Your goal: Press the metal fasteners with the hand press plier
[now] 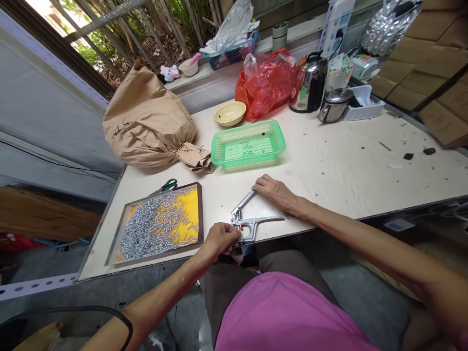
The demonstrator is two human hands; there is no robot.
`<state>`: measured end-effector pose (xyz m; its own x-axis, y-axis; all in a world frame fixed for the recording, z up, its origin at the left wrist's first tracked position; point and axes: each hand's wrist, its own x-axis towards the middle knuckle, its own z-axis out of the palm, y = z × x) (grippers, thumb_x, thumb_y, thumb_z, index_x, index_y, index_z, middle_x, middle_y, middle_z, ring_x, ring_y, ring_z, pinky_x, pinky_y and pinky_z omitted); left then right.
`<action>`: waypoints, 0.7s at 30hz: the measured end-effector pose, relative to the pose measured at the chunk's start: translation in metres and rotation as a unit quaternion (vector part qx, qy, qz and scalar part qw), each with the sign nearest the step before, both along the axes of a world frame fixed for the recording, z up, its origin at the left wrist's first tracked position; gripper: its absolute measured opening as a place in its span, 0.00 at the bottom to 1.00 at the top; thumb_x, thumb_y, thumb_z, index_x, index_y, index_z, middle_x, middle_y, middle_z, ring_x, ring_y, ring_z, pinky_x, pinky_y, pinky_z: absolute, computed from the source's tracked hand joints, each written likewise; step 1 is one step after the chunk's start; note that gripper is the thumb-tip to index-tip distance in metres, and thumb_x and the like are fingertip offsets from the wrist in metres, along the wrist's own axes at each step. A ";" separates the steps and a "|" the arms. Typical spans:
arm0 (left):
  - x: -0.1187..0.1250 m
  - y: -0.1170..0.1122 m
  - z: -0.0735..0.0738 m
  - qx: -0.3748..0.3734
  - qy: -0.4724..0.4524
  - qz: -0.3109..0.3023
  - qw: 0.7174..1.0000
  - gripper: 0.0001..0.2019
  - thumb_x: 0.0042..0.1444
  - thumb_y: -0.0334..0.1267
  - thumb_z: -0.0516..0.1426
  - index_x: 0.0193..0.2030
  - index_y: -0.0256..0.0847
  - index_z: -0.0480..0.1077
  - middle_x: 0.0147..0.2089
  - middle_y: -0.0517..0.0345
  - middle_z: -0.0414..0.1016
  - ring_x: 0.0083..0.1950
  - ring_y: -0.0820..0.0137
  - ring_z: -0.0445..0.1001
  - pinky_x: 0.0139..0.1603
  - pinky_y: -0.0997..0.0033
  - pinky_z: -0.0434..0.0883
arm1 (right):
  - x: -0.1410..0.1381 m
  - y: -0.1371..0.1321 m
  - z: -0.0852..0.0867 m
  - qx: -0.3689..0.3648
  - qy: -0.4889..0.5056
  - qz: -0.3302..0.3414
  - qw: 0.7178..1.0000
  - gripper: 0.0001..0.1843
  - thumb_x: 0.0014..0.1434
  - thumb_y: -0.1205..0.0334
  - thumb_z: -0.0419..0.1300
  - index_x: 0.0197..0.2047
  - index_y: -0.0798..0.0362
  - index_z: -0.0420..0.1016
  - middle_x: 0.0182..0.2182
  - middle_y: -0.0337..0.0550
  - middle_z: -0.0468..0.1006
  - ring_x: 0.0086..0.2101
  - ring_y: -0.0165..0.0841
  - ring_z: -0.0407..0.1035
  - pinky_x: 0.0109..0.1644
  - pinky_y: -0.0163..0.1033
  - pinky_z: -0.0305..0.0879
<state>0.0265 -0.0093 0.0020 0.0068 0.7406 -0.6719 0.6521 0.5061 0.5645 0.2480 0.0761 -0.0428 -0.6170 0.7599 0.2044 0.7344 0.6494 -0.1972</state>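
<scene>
At the table's front edge sits a grey metal hand press [252,225], shaped like large pliers, with its upper handle raised and its lower handle lying along the table. My right hand [274,191] is closed over the end of the upper handle. My left hand [222,238] is at the press's jaws, its fingers pinched together; whatever they hold is hidden. A small red part shows between the jaws beside those fingertips. Left of the press lies a shallow tray [200,209] with a yellow bottom, heaped with many small silvery metal pins.
Behind the press stands a green basket [248,158] with a few small metal pieces. Around it are a yellow bowl [229,114], a tied brown sack [149,122], a red plastic bag [268,85] and a steel kettle [310,83]. Green-handled scissors [168,185] touch the tray's back edge.
</scene>
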 end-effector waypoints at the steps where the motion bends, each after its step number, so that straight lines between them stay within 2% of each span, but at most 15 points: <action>1: -0.001 0.001 0.001 -0.004 0.000 -0.002 1.000 0.08 0.46 0.40 0.57 0.26 0.37 0.70 0.14 0.66 0.60 0.16 0.77 0.60 0.17 0.79 0.60 | 0.000 0.000 -0.002 -0.002 -0.002 0.002 1.000 0.11 0.64 0.71 0.49 0.43 0.54 0.72 0.40 0.47 0.70 0.44 0.37 0.58 0.43 0.37 0.61; 7: 0.003 0.010 0.004 -0.020 0.023 -0.064 0.997 0.13 0.47 0.39 0.56 0.16 0.39 0.61 0.11 0.67 0.58 0.13 0.79 0.57 0.16 0.79 0.57 | 0.001 -0.003 -0.002 -0.020 -0.002 -0.005 1.000 0.11 0.64 0.72 0.49 0.42 0.54 0.71 0.40 0.47 0.70 0.44 0.36 0.58 0.42 0.37 0.61; 12: 0.004 0.006 -0.002 -0.028 0.009 -0.030 0.999 0.10 0.47 0.40 0.58 0.20 0.38 0.65 0.11 0.66 0.60 0.13 0.78 0.61 0.16 0.80 0.61 | 0.002 -0.009 0.005 -0.055 0.003 -0.015 0.998 0.11 0.63 0.72 0.49 0.43 0.55 0.72 0.40 0.47 0.71 0.44 0.37 0.59 0.44 0.39 0.62; 15: 0.002 0.001 -0.004 -0.031 -0.010 0.007 0.999 0.09 0.48 0.41 0.59 0.25 0.37 0.69 0.12 0.64 0.64 0.14 0.75 0.65 0.17 0.79 0.63 | 0.008 -0.018 0.010 -0.080 0.035 -0.005 0.996 0.12 0.64 0.61 0.52 0.47 0.55 0.71 0.42 0.49 0.70 0.45 0.39 0.60 0.46 0.42 0.62; 18: 0.002 -0.001 -0.004 -0.045 -0.020 0.028 0.998 0.09 0.48 0.41 0.59 0.26 0.36 0.70 0.12 0.62 0.66 0.15 0.74 0.67 0.18 0.78 0.65 | 0.015 -0.030 0.017 -0.103 0.058 0.017 0.993 0.28 0.57 0.43 0.57 0.53 0.56 0.67 0.46 0.53 0.69 0.46 0.42 0.60 0.47 0.46 0.62; 21: 0.002 0.000 -0.004 -0.047 -0.023 0.032 0.998 0.09 0.48 0.41 0.60 0.26 0.37 0.70 0.12 0.62 0.67 0.14 0.74 0.67 0.17 0.78 0.65 | 0.018 -0.040 0.021 -0.107 0.047 0.022 0.993 0.41 0.49 0.36 0.61 0.56 0.58 0.63 0.48 0.56 0.68 0.47 0.45 0.60 0.48 0.48 0.61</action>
<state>0.0290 -0.0093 -0.0021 -0.0064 0.6744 -0.7383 0.5909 0.5982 0.5413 0.2659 0.0357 -0.0217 -0.6359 0.7653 0.0997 0.6781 0.6157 -0.4013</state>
